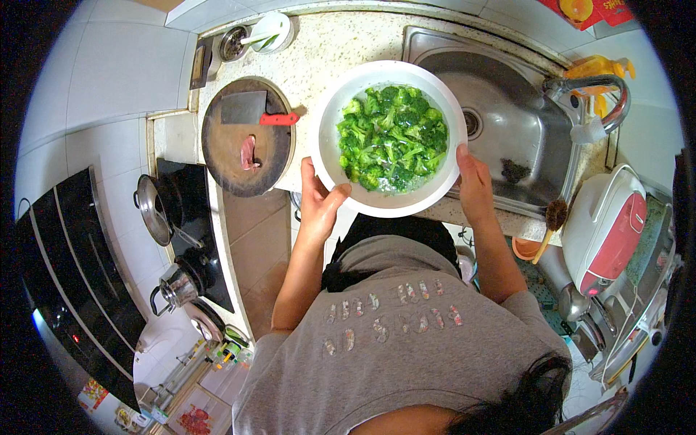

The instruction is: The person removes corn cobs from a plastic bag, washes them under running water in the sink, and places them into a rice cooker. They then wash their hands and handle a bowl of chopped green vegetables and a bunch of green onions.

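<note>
A large white bowl (329,157) of broccoli florets (391,136) in water is held between my two hands, partly over the counter and the left side of the sink. My left hand (321,201) grips its lower left rim, thumb on top. At its right rim is my right hand (474,182), thumb on the rim and fingers hidden beneath. Left of the bowl, a round wooden chopping board (228,157) carries a cleaver with a red handle (244,107) and a small piece of raw meat (248,153).
The steel sink (522,119) with its faucet (614,89) is at right, dark scraps (514,171) inside. A scrub brush (555,216) and a rice cooker (603,234) stand nearby. At left are a stove (217,272), a pan (152,209) and a steel pot (176,288). Small containers (272,32) sit behind the board.
</note>
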A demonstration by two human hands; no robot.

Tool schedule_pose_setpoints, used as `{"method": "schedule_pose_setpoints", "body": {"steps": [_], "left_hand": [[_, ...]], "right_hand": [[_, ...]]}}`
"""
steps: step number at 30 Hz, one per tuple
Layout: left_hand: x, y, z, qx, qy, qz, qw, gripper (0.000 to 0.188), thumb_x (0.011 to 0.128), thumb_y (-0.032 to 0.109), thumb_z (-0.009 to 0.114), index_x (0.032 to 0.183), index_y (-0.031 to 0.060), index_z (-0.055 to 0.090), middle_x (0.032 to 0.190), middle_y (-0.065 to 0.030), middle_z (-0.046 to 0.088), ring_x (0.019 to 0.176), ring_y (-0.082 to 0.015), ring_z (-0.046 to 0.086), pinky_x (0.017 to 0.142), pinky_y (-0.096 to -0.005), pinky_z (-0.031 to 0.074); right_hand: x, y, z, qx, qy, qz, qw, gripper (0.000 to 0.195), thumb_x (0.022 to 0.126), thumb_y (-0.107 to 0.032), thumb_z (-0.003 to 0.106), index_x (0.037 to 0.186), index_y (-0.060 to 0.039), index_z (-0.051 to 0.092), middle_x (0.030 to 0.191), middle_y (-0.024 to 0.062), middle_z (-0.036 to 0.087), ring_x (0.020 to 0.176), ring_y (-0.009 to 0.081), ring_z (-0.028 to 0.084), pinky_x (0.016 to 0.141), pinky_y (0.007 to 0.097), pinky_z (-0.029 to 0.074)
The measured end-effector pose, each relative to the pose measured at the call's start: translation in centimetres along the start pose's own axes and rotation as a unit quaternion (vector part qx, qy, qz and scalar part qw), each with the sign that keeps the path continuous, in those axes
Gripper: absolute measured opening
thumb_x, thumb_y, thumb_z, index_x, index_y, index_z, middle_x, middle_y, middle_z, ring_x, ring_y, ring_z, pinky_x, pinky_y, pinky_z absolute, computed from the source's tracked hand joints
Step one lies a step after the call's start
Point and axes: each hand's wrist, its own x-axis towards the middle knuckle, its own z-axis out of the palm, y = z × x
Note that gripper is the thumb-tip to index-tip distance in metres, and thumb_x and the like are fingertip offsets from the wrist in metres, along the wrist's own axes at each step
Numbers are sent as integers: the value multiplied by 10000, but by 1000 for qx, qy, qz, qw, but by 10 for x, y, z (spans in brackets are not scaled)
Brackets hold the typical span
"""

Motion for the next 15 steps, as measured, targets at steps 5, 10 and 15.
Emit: {"method": "schedule_pose_setpoints", "body": {"steps": [5,10,15], "left_hand": [[2,-3,-3,2,-6,16,1000,535,753,-28,604,1225,51,362,1162,-78,495,1075,-153,474,934,-306,398],[2,-4,-3,-11,-2,6,1000,605,754,-48,590,1293,31,327,1193,-83,482,1117,-169,457,958,-321,392],[5,-11,-1,-62,11,-11,998,648,754,-72,565,1334,23,293,1228,-96,461,1110,-178,472,954,-330,402]], "right_hand": [[2,4,-1,-15,12,-2,1000,473,1012,-384,398,935,17,638,828,28,630,752,84,537,717,247,435],[1,-2,-3,-4,-10,-1,1000,462,1011,-369,407,922,25,631,823,18,624,750,70,525,703,238,430],[2,-1,-1,-43,12,-51,998,439,1007,-361,426,931,17,634,815,4,613,741,62,510,679,230,423]]}}
